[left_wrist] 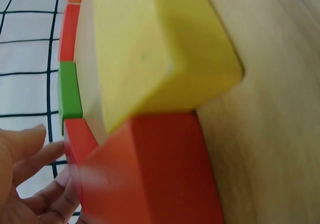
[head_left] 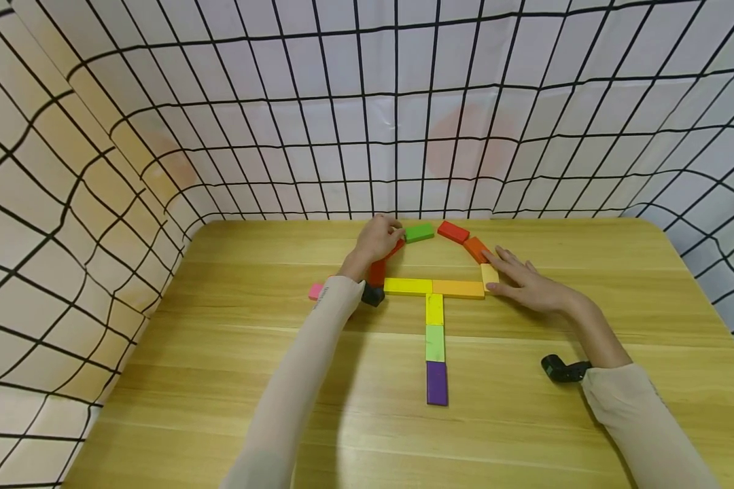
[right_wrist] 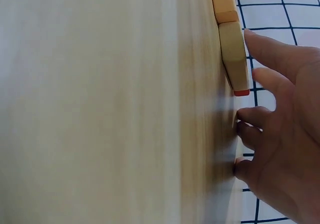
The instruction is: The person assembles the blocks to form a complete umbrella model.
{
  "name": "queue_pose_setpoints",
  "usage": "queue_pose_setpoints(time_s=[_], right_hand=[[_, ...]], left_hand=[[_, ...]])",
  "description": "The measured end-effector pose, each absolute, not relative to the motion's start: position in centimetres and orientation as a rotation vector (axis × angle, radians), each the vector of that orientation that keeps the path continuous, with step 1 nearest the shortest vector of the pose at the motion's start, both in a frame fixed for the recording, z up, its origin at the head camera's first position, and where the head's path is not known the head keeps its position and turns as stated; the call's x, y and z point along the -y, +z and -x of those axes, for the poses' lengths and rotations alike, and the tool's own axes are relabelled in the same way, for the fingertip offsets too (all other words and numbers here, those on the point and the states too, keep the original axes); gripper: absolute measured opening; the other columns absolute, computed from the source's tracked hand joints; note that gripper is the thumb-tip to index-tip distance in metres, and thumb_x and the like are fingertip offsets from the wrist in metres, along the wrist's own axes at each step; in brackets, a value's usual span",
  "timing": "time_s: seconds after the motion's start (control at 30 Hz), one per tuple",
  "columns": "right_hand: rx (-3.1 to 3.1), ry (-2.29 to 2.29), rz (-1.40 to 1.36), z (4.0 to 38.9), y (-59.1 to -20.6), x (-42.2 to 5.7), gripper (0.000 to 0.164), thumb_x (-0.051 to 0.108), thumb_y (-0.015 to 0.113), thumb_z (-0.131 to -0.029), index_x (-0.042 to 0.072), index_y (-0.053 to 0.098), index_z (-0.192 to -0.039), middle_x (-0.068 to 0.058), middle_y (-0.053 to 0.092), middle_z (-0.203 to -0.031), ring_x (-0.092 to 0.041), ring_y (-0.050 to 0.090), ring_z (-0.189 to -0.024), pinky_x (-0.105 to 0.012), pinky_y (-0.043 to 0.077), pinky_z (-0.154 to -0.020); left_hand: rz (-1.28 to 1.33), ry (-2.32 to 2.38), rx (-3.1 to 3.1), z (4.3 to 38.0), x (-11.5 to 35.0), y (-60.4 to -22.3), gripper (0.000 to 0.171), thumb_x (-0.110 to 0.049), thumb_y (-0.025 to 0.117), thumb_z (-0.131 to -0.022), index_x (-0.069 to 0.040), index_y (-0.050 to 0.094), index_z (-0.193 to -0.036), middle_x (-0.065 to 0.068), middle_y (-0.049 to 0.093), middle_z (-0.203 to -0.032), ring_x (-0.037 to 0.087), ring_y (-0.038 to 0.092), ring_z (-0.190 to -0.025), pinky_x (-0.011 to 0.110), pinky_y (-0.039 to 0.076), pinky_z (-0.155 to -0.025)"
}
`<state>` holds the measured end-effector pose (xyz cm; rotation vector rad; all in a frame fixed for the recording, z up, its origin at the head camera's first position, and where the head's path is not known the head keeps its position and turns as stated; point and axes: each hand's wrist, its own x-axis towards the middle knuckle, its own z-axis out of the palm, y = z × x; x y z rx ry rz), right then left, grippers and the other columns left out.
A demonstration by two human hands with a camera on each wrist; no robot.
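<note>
My left hand (head_left: 376,239) is at the upper left of an umbrella-like outline of flat wooden blocks. In the left wrist view its fingers (left_wrist: 47,196) lie along the outer side of a small red block (left_wrist: 80,141). That block sits between a green block (head_left: 418,233) and a lower red block (head_left: 376,273). On the other side, my right hand (head_left: 529,284) spreads its fingers beside a pale yellow block (head_left: 490,274). Its index fingertip is close to an orange block (head_left: 476,249). Another red block (head_left: 453,231) lies at the top of the arc.
Yellow (head_left: 408,286) and light orange (head_left: 459,289) blocks form a horizontal row. Below run a yellow block (head_left: 434,309), a light green block (head_left: 435,343) and a purple block (head_left: 437,384). A pink block (head_left: 315,291) lies partly behind the left sleeve. Black netting (head_left: 396,95) borders the wooden table (head_left: 220,380).
</note>
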<state>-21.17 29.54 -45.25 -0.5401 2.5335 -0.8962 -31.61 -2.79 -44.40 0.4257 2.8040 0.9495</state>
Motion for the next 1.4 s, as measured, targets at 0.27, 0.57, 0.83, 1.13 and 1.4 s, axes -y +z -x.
queue_pose_setpoints(time_s=[0.27,0.57,0.83,1.13,1.4], right_hand=[[-2.526,-0.972,0.491,22.6,-44.7,-28.9,0.074,0.041,0.047,-0.11,0.017,0.007,-0.168,-0.027,-0.002,-0.172,-0.052,-0.001,-0.158,-0.078,0.005,-0.12],[-2.568,-1.067,0.324,25.9,-44.9,-27.0,0.066,0.04,0.046,-0.11,0.015,0.021,-0.167,-0.022,-0.001,-0.174,-0.051,-0.001,-0.158,-0.077,-0.002,-0.121],[-2.71,-0.916,0.304,28.1,-44.8,-25.3,0.062,0.038,0.048,-0.11,0.01,0.033,-0.162,-0.028,0.005,-0.171,-0.059,0.008,-0.154,-0.087,-0.008,-0.111],[-2.73,-0.893,0.281,28.3,-44.8,-24.9,0.057,0.034,0.049,-0.11,0.011,0.035,-0.161,-0.028,0.006,-0.171,-0.058,0.008,-0.154,-0.088,-0.009,-0.11],[-2.739,-0.913,0.266,28.4,-45.2,-24.9,0.057,0.037,0.048,-0.11,0.01,0.039,-0.159,-0.024,0.005,-0.173,-0.056,0.008,-0.156,-0.087,-0.01,-0.111]], left_hand=[[-0.485,0.96,-2.758,31.6,3.2,-44.4,0.037,-0.022,0.067,-0.102,-0.003,0.068,-0.134,0.018,0.06,-0.132,0.03,0.061,-0.12,0.04,0.054,-0.101],[-0.465,0.972,-2.749,31.6,3.1,-44.7,0.04,-0.021,0.071,-0.1,-0.003,0.067,-0.135,0.018,0.055,-0.131,0.03,0.059,-0.124,0.039,0.054,-0.104],[-0.471,0.977,-2.754,31.6,3.3,-44.8,0.042,-0.022,0.072,-0.099,-0.003,0.067,-0.135,0.019,0.056,-0.131,0.031,0.059,-0.123,0.039,0.054,-0.104],[-0.636,1.028,-2.659,31.1,4.8,-44.5,0.045,-0.009,0.062,-0.103,-0.001,0.056,-0.147,0.023,0.053,-0.134,0.035,0.059,-0.121,0.039,0.054,-0.102],[-0.775,0.927,-2.624,30.6,6.9,-44.4,0.045,-0.014,0.059,-0.106,-0.006,0.054,-0.15,0.018,0.037,-0.165,0.036,0.04,-0.151,0.043,0.037,-0.125]])
